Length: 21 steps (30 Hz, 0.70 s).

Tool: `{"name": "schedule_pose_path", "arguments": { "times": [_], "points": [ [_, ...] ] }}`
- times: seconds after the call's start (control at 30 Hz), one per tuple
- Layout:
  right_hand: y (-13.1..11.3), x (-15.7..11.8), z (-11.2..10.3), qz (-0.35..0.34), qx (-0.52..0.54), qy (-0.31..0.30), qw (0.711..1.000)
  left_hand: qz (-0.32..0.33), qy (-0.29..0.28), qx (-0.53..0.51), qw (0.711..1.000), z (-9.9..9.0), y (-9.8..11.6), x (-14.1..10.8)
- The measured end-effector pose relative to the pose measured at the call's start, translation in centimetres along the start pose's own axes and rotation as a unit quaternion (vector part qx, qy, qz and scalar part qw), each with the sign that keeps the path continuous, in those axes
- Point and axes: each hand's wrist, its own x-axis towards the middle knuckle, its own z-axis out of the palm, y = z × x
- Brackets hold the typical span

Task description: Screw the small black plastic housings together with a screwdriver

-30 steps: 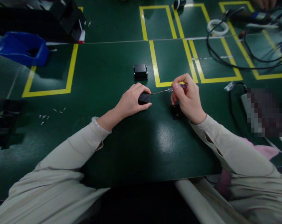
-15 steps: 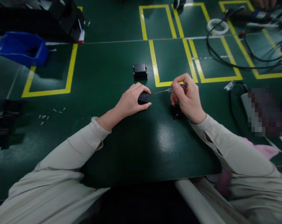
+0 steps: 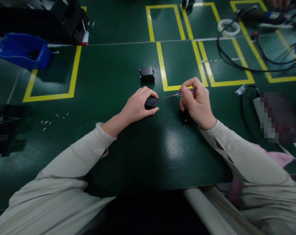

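The table [image 3: 128,156] looks smooth and semi-glossy. The bin [image 3: 22,50] looks like plastic; the screwdriver [image 3: 178,94] pairs a metal shaft with a glossy clear-plastic handle.

Near one screwdriver [image 3: 179,94] are three small black blocks [image 3: 151,102], with one blue bin [image 3: 23,50] and roughly eight screws [image 3: 46,123] left of it, one white ring [image 3: 220,27] right.

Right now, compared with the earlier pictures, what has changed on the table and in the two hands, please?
Nothing has visibly changed: I see nothing moved, taken hold of or let go. The left hand still holds the small black block, and the right hand still holds the screwdriver against it. The other black block and the small screws stayed in place.
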Motion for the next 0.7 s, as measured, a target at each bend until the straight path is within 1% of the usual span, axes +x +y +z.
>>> {"name": "schedule_pose_path", "arguments": {
  "times": [0.2,0.43,0.7],
  "points": [
    [-0.16,0.01,0.04,-0.004,0.019,-0.001,1.000,-0.002,-0.001,-0.001,1.000,-0.05,0.05,0.04],
    [-0.10,0.00,-0.03,0.017,0.005,-0.007,1.000,-0.009,-0.006,-0.002,1.000,-0.08,0.07,0.02],
    [0.13,-0.07,0.07,-0.002,0.010,0.003,1.000,-0.002,0.000,-0.002,1.000,0.11,-0.15,0.02]
  ]
}}
